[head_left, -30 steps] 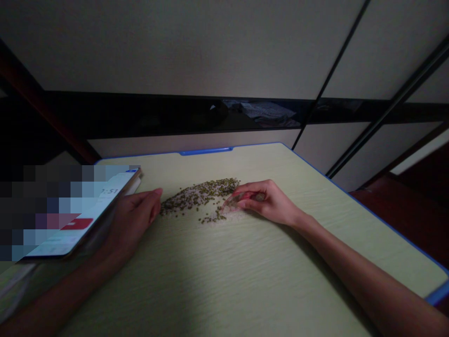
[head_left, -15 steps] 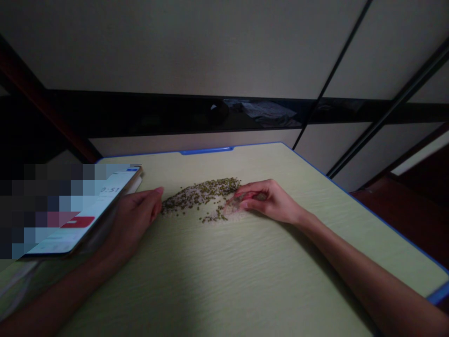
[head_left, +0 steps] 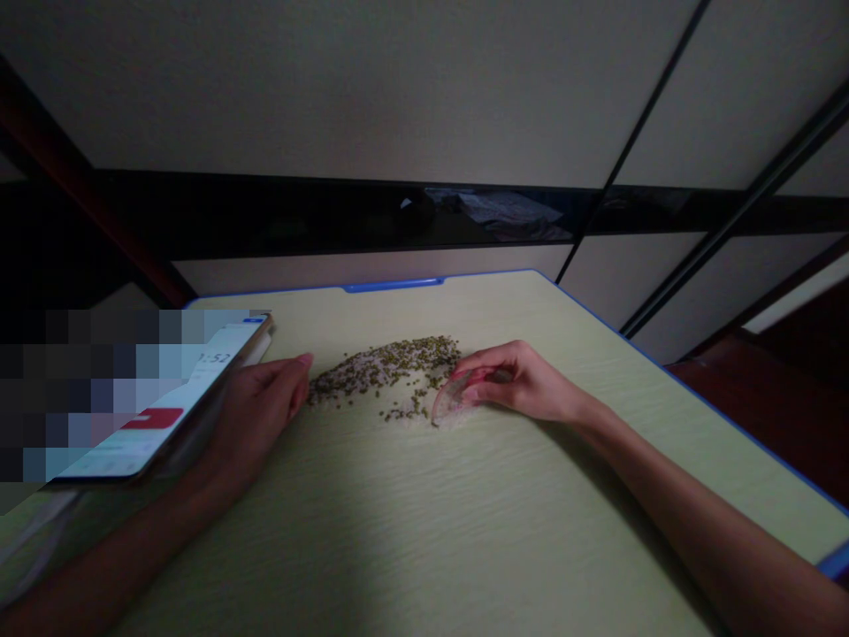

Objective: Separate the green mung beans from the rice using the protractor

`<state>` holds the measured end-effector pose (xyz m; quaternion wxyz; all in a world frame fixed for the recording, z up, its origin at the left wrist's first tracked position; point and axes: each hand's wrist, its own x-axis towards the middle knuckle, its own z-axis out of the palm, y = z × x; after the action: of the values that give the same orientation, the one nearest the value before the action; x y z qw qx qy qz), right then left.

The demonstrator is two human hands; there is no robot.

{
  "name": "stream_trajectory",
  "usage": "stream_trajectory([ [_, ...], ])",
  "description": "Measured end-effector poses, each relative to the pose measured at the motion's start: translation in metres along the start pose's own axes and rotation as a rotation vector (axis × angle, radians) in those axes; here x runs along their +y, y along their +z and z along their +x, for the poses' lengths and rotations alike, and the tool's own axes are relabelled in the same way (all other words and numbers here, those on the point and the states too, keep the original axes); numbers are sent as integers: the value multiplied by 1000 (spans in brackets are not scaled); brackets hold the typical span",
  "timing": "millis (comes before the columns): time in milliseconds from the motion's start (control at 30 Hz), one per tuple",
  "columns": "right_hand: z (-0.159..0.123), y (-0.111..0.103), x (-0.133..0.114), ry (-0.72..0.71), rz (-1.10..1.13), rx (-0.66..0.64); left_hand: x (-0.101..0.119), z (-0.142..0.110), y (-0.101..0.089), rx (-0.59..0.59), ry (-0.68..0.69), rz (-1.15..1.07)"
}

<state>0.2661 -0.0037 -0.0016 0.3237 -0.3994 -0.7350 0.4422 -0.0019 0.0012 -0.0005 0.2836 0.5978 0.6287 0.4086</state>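
A mound of green mung beans [head_left: 424, 352] mixed with pale rice-like grains [head_left: 363, 364] lies across the table. A smaller scatter of beans and grains spreads in front of its right part. My right hand [head_left: 523, 380] pinches a clear, curved piece with a reddish rim [head_left: 447, 396], perhaps a small cup or lid. Its edge rests low among the grains at the mound's right end. My left hand [head_left: 269, 398] lies at the left end of the mound, fingers curled closed and thumb on top. Whatever it may hold is hidden.
A lit phone or tablet [head_left: 159, 420], partly blurred out, leans beside my left forearm, with a white cable [head_left: 46, 522] below it. The pale table [head_left: 424, 531] has a blue edge and a blue handle [head_left: 394, 285] at the back. Cabinet panels [head_left: 332, 88] stand behind.
The clear piece in my right hand has tilted, so its curved rim shows more plainly near the scattered grains. My left hand stays in place. The screen's timer has advanced.
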Motion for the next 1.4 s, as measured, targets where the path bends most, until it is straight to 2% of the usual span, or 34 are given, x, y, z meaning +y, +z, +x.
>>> stream_trajectory([
  [367, -5, -3, -1, 15, 101, -54, -2, 0, 0, 4, 5, -26],
  [633, -5, -2, 0, 33, 72, 11, -2, 0, 0, -2, 7, -22],
  [1233, -7, 2, -1, -14, 63, -80, 0, 0, -1, -7, -22, -8],
  [1400, -6, 3, -2, 4, 45, -45, 0, 0, 0, -12, 0, -27],
])
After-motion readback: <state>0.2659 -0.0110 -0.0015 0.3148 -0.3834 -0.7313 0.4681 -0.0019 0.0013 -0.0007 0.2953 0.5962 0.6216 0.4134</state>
